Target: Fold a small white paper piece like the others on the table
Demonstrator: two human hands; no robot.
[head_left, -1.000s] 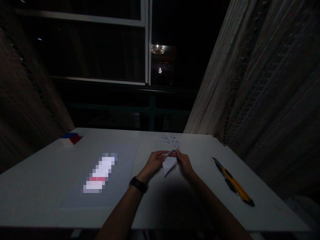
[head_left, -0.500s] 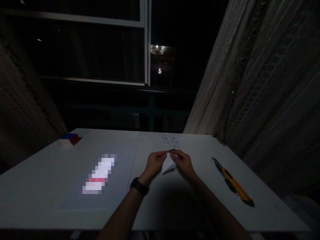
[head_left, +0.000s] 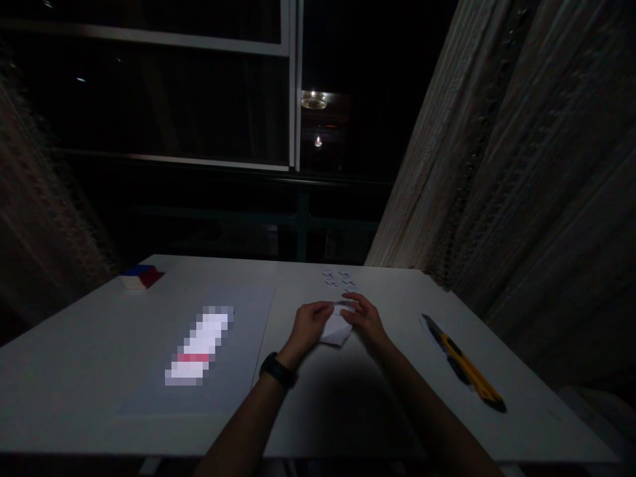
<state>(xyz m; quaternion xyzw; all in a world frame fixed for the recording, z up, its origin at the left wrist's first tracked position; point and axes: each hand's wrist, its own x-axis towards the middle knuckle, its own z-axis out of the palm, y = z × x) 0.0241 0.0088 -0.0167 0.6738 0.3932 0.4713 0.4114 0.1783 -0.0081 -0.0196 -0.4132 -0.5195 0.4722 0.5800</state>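
My left hand [head_left: 309, 324] and my right hand [head_left: 365, 319] meet over the middle of a white table [head_left: 348, 411], both pinching a small folded piece of white paper [head_left: 335, 328]. The paper hangs between the fingertips with its point toward me. A dark watch [head_left: 278, 370] sits on my left wrist. Just beyond the hands lie several tiny folded paper shapes [head_left: 338, 279] on the table.
A yellow and black utility knife [head_left: 464, 366] lies at the right of the table. A grey cutting mat [head_left: 209, 351] with a blurred object covers the left half. A coloured cube [head_left: 140, 275] sits at the far left corner. Curtains hang on both sides of a dark window.
The hands have drawn closer together and lowered slightly, and the folded paper has turned from a long pointed shape into a squatter one between the fingers.
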